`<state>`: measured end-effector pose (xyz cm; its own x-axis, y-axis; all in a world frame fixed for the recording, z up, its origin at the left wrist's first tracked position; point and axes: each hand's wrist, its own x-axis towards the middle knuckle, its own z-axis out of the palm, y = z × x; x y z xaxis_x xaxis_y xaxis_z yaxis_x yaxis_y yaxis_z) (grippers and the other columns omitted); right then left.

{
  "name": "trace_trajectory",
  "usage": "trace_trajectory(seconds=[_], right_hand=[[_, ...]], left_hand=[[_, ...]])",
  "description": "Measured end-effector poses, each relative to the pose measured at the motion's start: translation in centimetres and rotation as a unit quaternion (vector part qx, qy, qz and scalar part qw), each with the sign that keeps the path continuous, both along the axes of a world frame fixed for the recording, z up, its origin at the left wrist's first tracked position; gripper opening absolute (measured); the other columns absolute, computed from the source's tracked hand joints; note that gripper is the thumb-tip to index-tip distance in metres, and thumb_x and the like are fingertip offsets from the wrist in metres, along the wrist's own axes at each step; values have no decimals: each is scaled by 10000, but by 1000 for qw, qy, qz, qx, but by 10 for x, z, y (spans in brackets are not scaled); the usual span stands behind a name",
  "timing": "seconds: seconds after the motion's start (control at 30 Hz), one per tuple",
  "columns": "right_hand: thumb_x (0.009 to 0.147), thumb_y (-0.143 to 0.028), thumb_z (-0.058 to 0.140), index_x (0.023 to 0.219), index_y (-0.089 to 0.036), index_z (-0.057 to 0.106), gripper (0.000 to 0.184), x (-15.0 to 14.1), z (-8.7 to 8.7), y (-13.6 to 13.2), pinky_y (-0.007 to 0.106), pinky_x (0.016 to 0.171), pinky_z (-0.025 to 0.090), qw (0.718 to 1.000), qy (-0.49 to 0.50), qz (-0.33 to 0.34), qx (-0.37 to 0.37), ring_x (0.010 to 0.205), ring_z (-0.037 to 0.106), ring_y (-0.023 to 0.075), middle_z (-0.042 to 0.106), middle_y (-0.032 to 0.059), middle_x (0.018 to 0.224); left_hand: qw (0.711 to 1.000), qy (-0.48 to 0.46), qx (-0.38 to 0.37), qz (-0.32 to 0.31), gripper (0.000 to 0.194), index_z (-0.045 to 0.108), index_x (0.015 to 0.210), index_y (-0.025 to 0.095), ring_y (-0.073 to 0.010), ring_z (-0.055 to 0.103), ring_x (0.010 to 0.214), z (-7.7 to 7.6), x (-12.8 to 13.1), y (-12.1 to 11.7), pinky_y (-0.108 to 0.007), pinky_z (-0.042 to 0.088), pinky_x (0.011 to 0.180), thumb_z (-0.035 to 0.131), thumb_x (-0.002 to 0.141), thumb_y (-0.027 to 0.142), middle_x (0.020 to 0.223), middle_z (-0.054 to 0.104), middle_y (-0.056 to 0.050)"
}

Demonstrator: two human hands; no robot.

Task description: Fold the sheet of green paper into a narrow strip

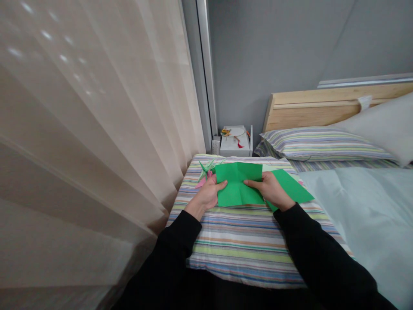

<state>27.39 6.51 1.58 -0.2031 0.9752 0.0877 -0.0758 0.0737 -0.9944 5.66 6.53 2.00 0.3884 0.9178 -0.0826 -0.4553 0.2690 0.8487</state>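
Note:
A creased green paper sheet (238,184) lies on a striped pillow (241,241) in front of me. My left hand (209,193) grips its left edge, thumb on top. My right hand (270,189) pinches its right edge, fingers pointing inward. Under my right hand lies a second green sheet (292,186). A folded green origami figure (206,168) and a bit of pink paper (200,183) sit just beyond my left hand. Both arms wear black sleeves.
A beige curtain (97,129) hangs close on the left. A white bedside box (235,142) with small items stands behind the pillow. To the right are a striped pillow (322,146), a grey pillow (380,125), a wooden headboard (322,107) and a pale blue sheet (364,206).

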Motion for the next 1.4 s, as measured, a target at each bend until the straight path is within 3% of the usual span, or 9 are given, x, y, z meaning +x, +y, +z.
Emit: trace_trajectory(seconds=[0.3, 0.4, 0.5, 0.63, 0.73, 0.87, 1.0, 1.2, 1.4], right_hand=[[782, -217, 700, 972, -274, 843, 244, -2, 6, -4, 481, 1072, 505, 994, 17, 38, 98, 1265, 641, 320, 740, 35, 1271], [762, -128, 606, 968, -282, 845, 351, -4, 1, -2, 494, 1121, 463, 989, -10, -33, 144, 1292, 623, 315, 726, 24, 1292], [760, -99, 564, 1021, -306, 834, 429, -5, 1, -3, 496, 1183, 390, 981, -45, -61, 181, 1342, 584, 298, 700, 1, 1332], [808, -181, 684, 1127, -319, 800, 366, -4, 10, -10, 491, 1186, 375, 981, -78, 57, 170, 1411, 509, 314, 607, 9, 1461], [841, -386, 753, 1242, -317, 742, 407, -3, 16, -14, 473, 1189, 351, 982, -27, 138, 127, 1471, 423, 317, 531, 34, 1543], [868, -569, 684, 1148, -263, 732, 418, -6, 15, -12, 381, 864, 546, 998, 24, 47, 17, 1084, 687, 255, 736, 75, 1201], [779, -566, 764, 770, -165, 712, 405, -14, 8, -10, 278, 595, 459, 995, -64, 74, -12, 636, 595, 152, 670, 8, 697], [721, -515, 821, 704, -167, 699, 368, -17, 3, -9, 286, 572, 441, 996, -60, 66, -7, 585, 577, 154, 672, 0, 642], [733, -549, 809, 810, -159, 766, 400, -15, 7, -12, 298, 636, 517, 997, -23, 58, -43, 668, 650, 171, 739, 40, 762]], left_hand=[[993, -57, -86, 51, 204, 701, 1034, 121, -214, 759, 841, 8, -5, 7, -348, 623, 841, 712, 862, 230, 920, 782, -93], [990, -102, -100, 17, 385, 689, 1070, 118, -249, 764, 874, 13, -5, 5, -398, 637, 832, 647, 921, 470, 951, 777, -127], [991, -106, -80, 25, 425, 691, 1090, 116, -261, 759, 956, 12, -4, 3, -396, 633, 862, 684, 894, 493, 1030, 775, -148], [989, -3, -14, 145, 222, 718, 959, 124, -190, 759, 855, 3, -2, 7, -285, 620, 799, 805, 787, 236, 977, 790, -107], [985, 30, 7, 167, 255, 732, 925, 120, -185, 751, 780, -1, -2, 8, -263, 608, 709, 841, 719, 223, 914, 794, -94], [989, 78, 24, 123, 342, 763, 899, 99, -214, 726, 666, 4, 0, 2, -292, 586, 582, 899, 627, 254, 798, 784, -95], [979, 169, 95, 59, 284, 777, 816, 113, -184, 668, 564, 6, 2, -3, -314, 568, 591, 896, 648, 308, 642, 736, -56], [965, 177, 124, 147, 284, 741, 806, 141, -160, 640, 568, -2, 1, 2, -277, 514, 566, 873, 674, 355, 656, 730, -15], [966, 169, 133, 141, 246, 751, 834, 134, -194, 688, 645, -2, 2, 3, -311, 539, 661, 848, 706, 321, 719, 764, -49]])
